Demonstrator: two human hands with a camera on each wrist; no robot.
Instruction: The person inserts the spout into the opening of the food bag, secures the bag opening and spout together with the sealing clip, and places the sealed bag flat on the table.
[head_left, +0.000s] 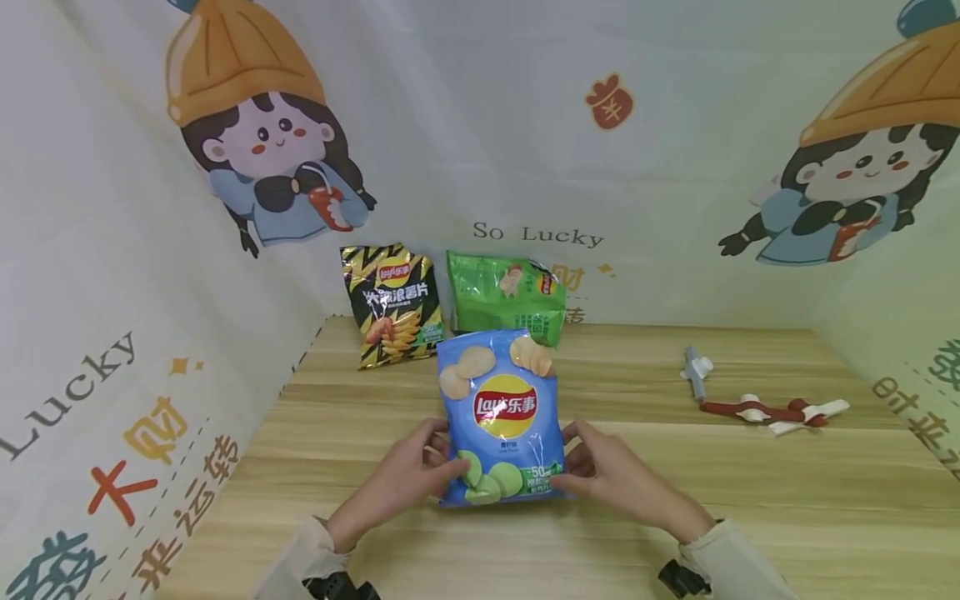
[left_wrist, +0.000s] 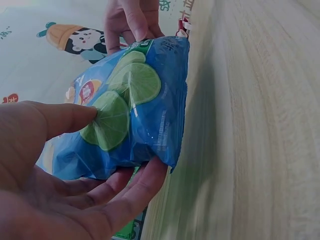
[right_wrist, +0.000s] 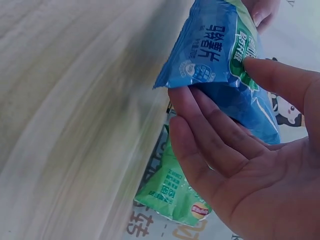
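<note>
A blue bag of Lay's potato chips [head_left: 501,454] with lime slices printed on it stands nearly upright over the middle of the wooden table, its logo facing me. My left hand [head_left: 408,468] grips its lower left side, thumb on the front and the other fingers behind and beneath. On the opposite lower side, my right hand [head_left: 618,477] holds it the same way, the thumb pressing the green label. In the left wrist view the bag's bottom seam [left_wrist: 181,110] is close over the tabletop. Parts of the fingers are hidden behind the bag.
Behind it, a black-and-yellow chip bag [head_left: 393,308] and a green chip bag [head_left: 502,296] lean on the printed backdrop cloth [head_left: 450,125]. To the right, a jointed string of grey, red and white pieces [head_left: 750,407] lies on the wooden table [head_left: 750,492].
</note>
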